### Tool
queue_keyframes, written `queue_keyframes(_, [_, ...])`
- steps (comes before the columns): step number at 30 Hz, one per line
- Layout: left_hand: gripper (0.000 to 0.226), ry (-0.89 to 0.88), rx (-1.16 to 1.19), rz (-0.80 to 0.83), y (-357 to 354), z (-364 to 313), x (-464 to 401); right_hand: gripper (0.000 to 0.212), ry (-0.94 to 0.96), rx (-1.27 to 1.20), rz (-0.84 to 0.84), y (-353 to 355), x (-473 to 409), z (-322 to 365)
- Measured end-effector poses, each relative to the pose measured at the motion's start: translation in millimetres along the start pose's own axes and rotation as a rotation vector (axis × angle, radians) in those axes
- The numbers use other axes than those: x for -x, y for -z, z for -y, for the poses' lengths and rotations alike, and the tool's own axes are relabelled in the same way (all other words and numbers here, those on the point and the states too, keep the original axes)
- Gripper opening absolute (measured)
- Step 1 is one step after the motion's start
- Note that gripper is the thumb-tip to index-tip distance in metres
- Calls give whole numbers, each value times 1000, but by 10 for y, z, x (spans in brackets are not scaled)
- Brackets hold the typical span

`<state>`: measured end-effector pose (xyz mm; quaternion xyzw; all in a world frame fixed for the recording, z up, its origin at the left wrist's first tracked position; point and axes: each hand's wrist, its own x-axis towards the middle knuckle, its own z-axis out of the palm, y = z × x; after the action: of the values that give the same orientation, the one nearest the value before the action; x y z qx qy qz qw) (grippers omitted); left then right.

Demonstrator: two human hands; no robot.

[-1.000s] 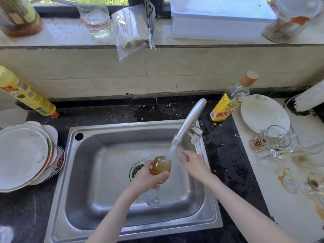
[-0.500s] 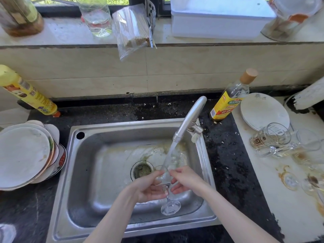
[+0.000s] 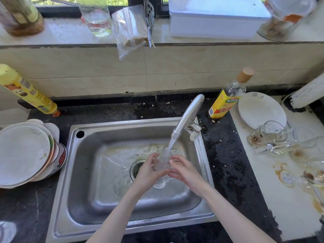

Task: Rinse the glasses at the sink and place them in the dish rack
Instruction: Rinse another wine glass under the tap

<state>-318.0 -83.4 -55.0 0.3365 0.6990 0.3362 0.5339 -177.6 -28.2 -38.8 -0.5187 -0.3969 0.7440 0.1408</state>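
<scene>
Both hands are cupping the wine glass under the tap's stream: left hand is gripping the bowl, right hand is curling round its other side, over the sink near the right edge.

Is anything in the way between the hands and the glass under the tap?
No. Both the left hand and the right hand already touch the wine glass, holding it under the faucet stream. No dish rack is visible, so that path cannot be judged.

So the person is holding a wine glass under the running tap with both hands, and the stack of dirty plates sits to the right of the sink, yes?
Nearly. Both hands, left and right, do hold the wine glass under the running tap, but the head view shows the stack of dirty plates to the left of the sink, not the right.
</scene>
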Motion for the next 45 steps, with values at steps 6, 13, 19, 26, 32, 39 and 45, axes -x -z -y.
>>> queue_keyframes(6, [74, -62, 17, 76, 49, 23, -22, 25, 56, -44, 21, 35, -14, -13])
queue_keyframes(13, [56, -140, 99, 111, 86, -37, 30, 34, 172, 40, 80, 11, 64, 9])
queue_keyframes(19, [54, -180, 102, 90, 121, 11, 46, 28, 162, 22, 117, -17, 42, 25])
queue_keyframes(26, [51, -130, 148, -35, 87, 84, 65, 36, 94, -74, 69, -77, -42, -69])
queue_keyframes(32, [34, 59, 134, -76, 75, 93, 25, 40, -79, -8, 26, -160, -89, -21])
queue_keyframes(39, [42, 260, 148, -38, 13, 178, 10, 61, -454, -67, -47, -96, -179, -60])
queue_keyframes(45, [43, 264, 194, -114, -8, 72, 22, 41, -426, -117, -35, -107, -188, -29])
